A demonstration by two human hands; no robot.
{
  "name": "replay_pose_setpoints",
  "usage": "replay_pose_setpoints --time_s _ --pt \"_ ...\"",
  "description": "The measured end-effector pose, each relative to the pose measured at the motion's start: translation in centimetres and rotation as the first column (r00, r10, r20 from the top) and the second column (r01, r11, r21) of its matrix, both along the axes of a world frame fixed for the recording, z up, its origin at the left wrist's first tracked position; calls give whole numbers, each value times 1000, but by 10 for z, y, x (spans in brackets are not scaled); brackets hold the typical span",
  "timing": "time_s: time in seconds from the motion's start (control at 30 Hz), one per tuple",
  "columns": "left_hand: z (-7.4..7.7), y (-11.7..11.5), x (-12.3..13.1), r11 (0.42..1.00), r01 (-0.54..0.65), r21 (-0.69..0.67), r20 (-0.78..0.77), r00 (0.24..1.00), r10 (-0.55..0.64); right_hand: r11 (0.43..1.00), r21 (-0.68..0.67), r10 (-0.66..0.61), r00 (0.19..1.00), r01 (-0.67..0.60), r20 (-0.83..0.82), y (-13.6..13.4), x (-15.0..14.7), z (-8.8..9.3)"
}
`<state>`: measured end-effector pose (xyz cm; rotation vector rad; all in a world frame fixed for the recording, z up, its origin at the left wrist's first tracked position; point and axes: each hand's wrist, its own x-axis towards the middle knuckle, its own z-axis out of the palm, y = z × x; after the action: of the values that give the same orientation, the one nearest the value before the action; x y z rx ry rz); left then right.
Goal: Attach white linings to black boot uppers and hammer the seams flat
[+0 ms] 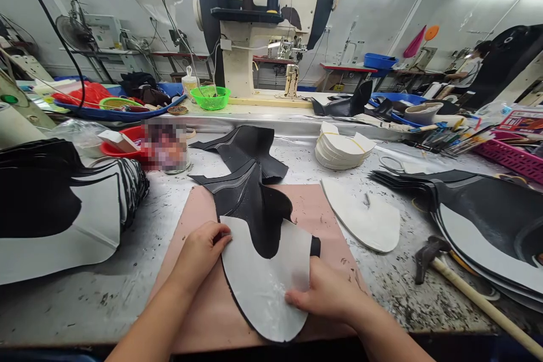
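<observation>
A cut black leather piece, which looks like a shoe or boot upper, lies on a pinkish mat in front of me. A white backing sheet covers its rounded near part. My left hand pinches the left edge of the white sheet between thumb and fingertips. At the right edge my right hand grips the piece, thumb flat on the white face and fingers hidden under it. Just beyond lies another black leather piece, partly overlapped by the first.
Stacks of backed black pieces stand left and right. White rounded pads, a single white pad and a hammer lie to the right. Behind are a sewing machine, a green basket and a red bowl.
</observation>
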<state>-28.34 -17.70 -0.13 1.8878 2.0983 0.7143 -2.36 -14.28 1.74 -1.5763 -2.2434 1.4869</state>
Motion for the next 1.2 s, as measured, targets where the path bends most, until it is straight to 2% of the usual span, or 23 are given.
replay_pose_setpoints --time_s 0.13,0.2,0.3,0.37,0.47,0.53,0.6,0.7,0.77,0.9,0.97,1.07,1.13,1.2 --pt "-6 1 -2 999 10 46 -177 984 -2 999 18 42 999 -42 -10 0 -1 4" --pt "-13 -3 5 996 77 51 -240 969 -62 998 24 64 996 -63 -66 0 -1 3" --pt "-25 -21 31 975 219 45 -319 928 -194 996 51 73 990 -67 -122 -1 -1 -4" --pt "-31 -40 54 929 361 85 -463 840 -284 996 52 88 977 -79 -195 0 -1 -8" --pt "-33 -65 80 796 586 151 -687 641 -342 998 -1 56 915 -62 -400 6 -2 -10" --pt "-31 -71 86 750 637 179 -736 592 -328 999 -34 -13 881 -4 -473 14 -1 -9" --pt "-27 -70 87 737 651 183 -746 580 -326 999 -13 -42 902 40 -430 23 1 -6" --pt "-22 -63 83 724 665 183 -752 569 -332 988 148 -14 969 52 -247 41 7 -3" --pt "-19 -58 82 706 680 196 -766 556 -323 969 235 -34 986 72 -161 52 11 -5" --pt "-12 -45 89 633 742 219 -753 541 -374 968 236 -53 989 84 -135 66 15 -10" --pt "-9 -38 97 661 725 195 -676 588 -445 968 239 -52 990 82 -128 68 14 -11" --pt "-7 -28 109 786 615 60 -560 672 -483 963 253 -59 991 88 -120 69 12 -13" --pt "-9 -22 115 817 577 6 -587 663 -464 960 265 -64 991 93 -116 69 12 -15" --pt "-13 -16 116 811 583 43 -642 638 -425 955 282 -63 992 93 -113 69 11 -17"
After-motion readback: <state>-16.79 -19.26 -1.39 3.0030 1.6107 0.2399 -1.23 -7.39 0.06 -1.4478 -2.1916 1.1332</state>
